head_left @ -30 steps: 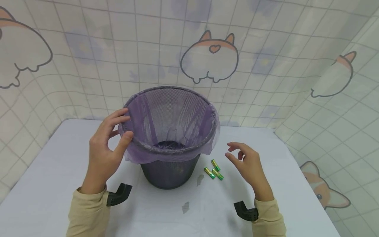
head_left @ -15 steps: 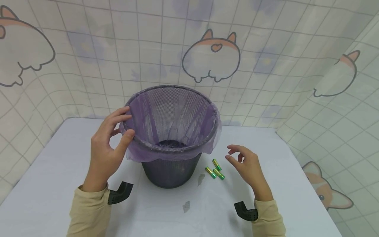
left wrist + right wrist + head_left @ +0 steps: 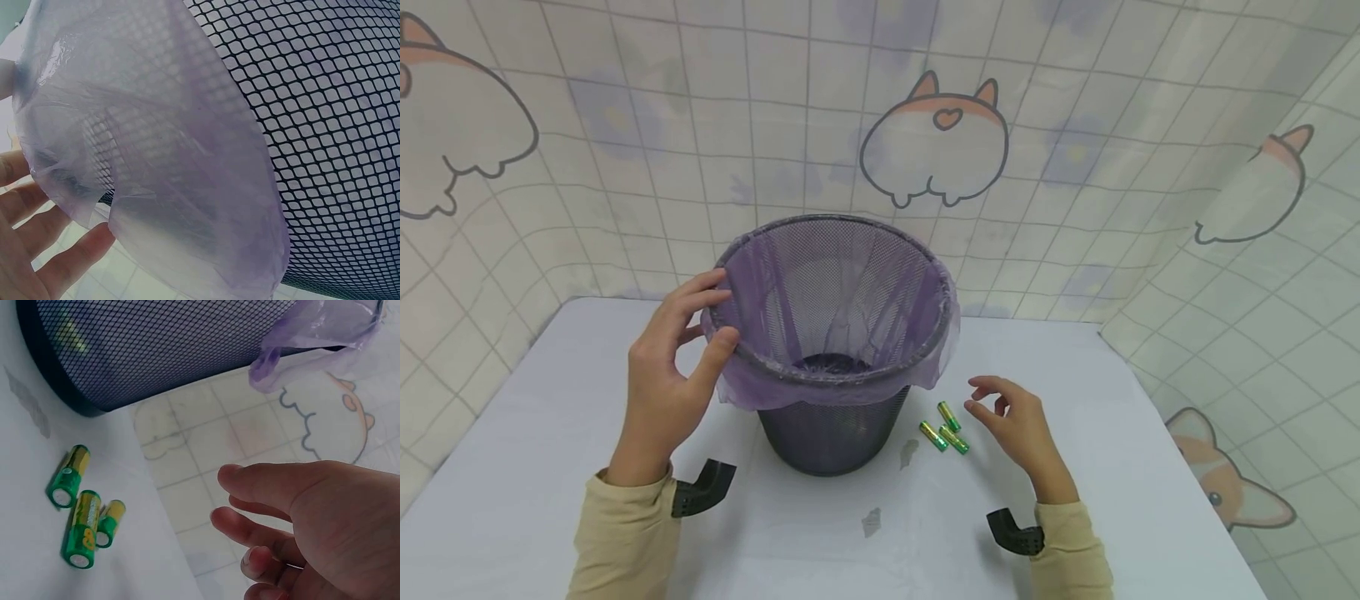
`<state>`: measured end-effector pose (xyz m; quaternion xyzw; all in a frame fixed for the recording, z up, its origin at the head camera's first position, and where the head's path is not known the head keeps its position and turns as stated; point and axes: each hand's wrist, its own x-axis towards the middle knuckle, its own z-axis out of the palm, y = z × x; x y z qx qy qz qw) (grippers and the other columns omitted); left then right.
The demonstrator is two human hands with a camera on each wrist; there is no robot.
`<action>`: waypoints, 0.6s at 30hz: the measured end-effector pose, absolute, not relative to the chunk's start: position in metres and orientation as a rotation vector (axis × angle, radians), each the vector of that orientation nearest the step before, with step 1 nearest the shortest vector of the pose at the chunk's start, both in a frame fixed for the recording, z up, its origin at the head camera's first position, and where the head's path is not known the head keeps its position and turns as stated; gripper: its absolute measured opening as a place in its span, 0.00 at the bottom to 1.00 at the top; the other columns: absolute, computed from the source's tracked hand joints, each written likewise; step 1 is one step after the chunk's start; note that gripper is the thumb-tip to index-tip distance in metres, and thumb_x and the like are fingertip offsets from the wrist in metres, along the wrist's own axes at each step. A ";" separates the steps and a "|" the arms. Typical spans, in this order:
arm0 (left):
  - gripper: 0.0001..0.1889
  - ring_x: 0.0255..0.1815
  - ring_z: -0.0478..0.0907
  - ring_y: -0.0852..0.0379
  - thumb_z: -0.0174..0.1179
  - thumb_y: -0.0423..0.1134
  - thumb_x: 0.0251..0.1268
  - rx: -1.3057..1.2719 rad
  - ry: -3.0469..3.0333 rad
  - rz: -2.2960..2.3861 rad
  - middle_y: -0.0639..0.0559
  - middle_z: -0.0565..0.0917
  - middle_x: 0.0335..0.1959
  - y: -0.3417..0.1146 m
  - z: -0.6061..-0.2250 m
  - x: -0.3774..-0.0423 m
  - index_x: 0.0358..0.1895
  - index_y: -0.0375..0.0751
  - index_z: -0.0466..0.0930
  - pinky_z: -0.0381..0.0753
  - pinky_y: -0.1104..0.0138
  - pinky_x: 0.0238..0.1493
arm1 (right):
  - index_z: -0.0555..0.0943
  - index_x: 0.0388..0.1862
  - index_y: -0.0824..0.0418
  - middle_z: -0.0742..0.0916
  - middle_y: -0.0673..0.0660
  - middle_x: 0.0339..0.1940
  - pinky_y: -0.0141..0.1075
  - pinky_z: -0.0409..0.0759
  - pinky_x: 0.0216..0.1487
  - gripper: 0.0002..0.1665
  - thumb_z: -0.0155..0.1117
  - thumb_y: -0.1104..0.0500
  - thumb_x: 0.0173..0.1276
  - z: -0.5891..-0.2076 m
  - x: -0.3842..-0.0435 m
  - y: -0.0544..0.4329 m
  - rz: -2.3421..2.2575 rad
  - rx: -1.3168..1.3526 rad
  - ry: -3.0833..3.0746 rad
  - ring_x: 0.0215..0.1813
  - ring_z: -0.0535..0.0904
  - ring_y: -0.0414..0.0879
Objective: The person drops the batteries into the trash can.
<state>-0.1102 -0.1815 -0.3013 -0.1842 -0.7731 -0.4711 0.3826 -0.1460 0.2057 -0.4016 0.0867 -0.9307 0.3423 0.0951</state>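
Observation:
A black mesh waste basket (image 3: 831,442) stands upright, lined with a thin purple bag (image 3: 812,393) folded over its rim. My left hand (image 3: 662,387) rests on the rim's left side, fingers spread and thumb apart; in the left wrist view the fingertips (image 3: 100,234) meet the bag's edge. Three green-and-gold batteries (image 3: 953,439) lie close together on the table, right of the basket. Just right of them hovers my right hand (image 3: 1015,425), its fingers loosely bent with nothing between thumb and fingertips. The right wrist view shows the batteries (image 3: 83,528) apart from that hand.
The white table (image 3: 805,542) bears two grey patches, one of them a patch (image 3: 871,523) in front of the basket. Behind it hangs a checked curtain (image 3: 790,125) with cartoon corgis. Through the mesh, a yellow-green shape (image 3: 74,334) shows in the right wrist view.
My right hand has moved slightly left and down, closer to the batteries. The left hand keeps its place on the rim, and the batteries and basket stay put.

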 end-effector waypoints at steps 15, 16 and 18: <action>0.17 0.66 0.72 0.59 0.59 0.34 0.64 -0.471 -1.978 -1.194 0.46 0.77 0.64 -0.181 -0.301 -0.109 0.55 0.33 0.78 0.74 0.82 0.53 | 0.82 0.51 0.61 0.85 0.55 0.37 0.29 0.64 0.27 0.18 0.70 0.60 0.61 -0.419 -0.151 0.202 1.049 0.218 -2.820 0.29 0.67 0.44; 0.17 0.66 0.72 0.59 0.59 0.34 0.64 -0.472 -1.977 -1.194 0.46 0.77 0.64 -0.181 -0.301 -0.109 0.55 0.33 0.78 0.74 0.82 0.53 | 0.82 0.51 0.61 0.85 0.55 0.37 0.29 0.65 0.27 0.18 0.70 0.60 0.61 -0.420 -0.151 0.202 1.050 0.214 -2.823 0.29 0.68 0.45; 0.17 0.66 0.72 0.59 0.60 0.34 0.64 -0.475 -1.976 -1.193 0.46 0.77 0.64 -0.181 -0.301 -0.110 0.55 0.33 0.78 0.74 0.82 0.53 | 0.82 0.51 0.61 0.85 0.55 0.37 0.29 0.65 0.27 0.18 0.70 0.60 0.61 -0.422 -0.152 0.201 1.047 0.207 -2.828 0.29 0.68 0.44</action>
